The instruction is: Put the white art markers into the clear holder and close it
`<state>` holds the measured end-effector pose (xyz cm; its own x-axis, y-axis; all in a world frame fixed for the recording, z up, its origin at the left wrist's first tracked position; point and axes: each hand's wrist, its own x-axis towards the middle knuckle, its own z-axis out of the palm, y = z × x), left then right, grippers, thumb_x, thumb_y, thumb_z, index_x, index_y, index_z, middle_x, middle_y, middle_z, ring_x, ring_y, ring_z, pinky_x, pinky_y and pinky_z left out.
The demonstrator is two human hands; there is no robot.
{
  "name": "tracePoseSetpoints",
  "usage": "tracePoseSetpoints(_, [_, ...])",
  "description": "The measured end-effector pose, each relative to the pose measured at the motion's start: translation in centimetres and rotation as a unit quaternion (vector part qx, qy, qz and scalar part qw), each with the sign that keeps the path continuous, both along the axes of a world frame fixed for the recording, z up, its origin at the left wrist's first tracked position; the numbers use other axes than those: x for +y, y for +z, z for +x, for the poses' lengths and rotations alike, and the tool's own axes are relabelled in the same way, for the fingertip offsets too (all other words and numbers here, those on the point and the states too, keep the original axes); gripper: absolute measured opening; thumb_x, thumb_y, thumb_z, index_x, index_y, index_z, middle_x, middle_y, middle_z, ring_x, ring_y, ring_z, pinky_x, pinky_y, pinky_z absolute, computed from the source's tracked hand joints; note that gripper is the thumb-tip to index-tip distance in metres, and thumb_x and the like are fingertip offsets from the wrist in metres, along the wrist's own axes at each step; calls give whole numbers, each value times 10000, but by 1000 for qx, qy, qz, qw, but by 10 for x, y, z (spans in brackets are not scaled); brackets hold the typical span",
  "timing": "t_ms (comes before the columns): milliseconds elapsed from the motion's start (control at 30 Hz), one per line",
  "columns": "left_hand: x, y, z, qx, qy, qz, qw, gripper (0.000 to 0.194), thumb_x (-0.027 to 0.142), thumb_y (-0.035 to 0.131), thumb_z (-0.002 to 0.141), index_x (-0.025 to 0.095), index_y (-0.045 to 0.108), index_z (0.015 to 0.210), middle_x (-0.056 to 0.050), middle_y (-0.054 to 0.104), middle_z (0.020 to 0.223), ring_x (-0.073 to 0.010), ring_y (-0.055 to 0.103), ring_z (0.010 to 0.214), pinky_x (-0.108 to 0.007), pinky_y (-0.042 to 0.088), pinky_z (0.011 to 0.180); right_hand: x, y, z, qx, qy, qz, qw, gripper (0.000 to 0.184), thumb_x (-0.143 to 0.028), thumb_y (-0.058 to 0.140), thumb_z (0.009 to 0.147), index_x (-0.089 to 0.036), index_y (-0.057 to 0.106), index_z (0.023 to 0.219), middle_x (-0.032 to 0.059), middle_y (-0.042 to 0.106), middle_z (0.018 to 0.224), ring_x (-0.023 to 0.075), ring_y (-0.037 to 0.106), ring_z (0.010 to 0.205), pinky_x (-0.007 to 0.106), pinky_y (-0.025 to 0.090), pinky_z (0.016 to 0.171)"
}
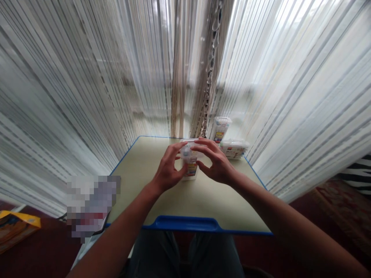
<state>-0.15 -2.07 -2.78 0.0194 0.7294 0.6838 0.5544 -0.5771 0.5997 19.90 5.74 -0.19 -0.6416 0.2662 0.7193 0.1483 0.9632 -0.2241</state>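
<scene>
A small clear plastic container (pixel 189 164) with a coloured label stands upright on the beige table (pixel 203 200), near its middle. My left hand (pixel 168 170) curls around the container's left side. My right hand (pixel 213 160) grips its right side, with fingers reaching over the lid. Both hands hold the same container from opposite sides.
A taller clear container (pixel 220 129) and a low flat one (pixel 234 148), both labelled, sit at the table's far right corner. Sheer striped curtains (pixel 87 96) close in behind and beside the table. A blue handle edge (pixel 185 223) fronts the table. A yellow package (pixel 16 227) lies lower left.
</scene>
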Motion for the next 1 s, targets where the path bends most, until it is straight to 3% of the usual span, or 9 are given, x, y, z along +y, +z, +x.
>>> tracePoseSetpoints(233, [6,-7,3,1,25,12,1000,646,136,698,809,280,468,1396,-113,514,1376,-240,615,1144,-359,610,862,1,-14,-7,51,-5,-17,999,463,-129,550,916,-295,538,1348,124,524,1430,337,398,1464,613,393,1165])
tracePoseSetpoints(500, [6,-2,4,1,33,12,999,579,261,756,841,274,475,1347,-110,523,1357,-239,608,1155,-366,604,876,2,-11,-6,56,10,-20,998,369,-259,626,958,-277,576,1324,139,563,1407,341,431,1446,597,406,1161])
tracePoseSetpoints(733, [7,-1,9,-72,19,-3,997,467,322,753,868,257,529,1273,-108,545,1350,-250,624,1212,-380,603,929,7,-7,-6,80,27,-34,996,295,-242,586,994,-262,643,1283,124,637,1334,300,520,1373,542,443,1144])
tracePoseSetpoints(867, [11,-3,8,-105,9,-10,994,424,331,749,875,249,557,1243,-106,576,1323,-247,644,1186,-390,608,931,8,-3,-6,91,37,-59,993,313,-262,639,970,-265,665,1282,120,664,1308,313,532,1366,562,421,1153])
tracePoseSetpoints(1000, [14,-5,9,-123,2,-5,992,409,327,750,871,246,564,1226,-114,580,1317,-264,648,1188,-403,614,916,7,-1,-7,109,54,-128,984,238,-267,685,945,-257,714,1181,133,569,1452,322,509,1394,558,425,1145])
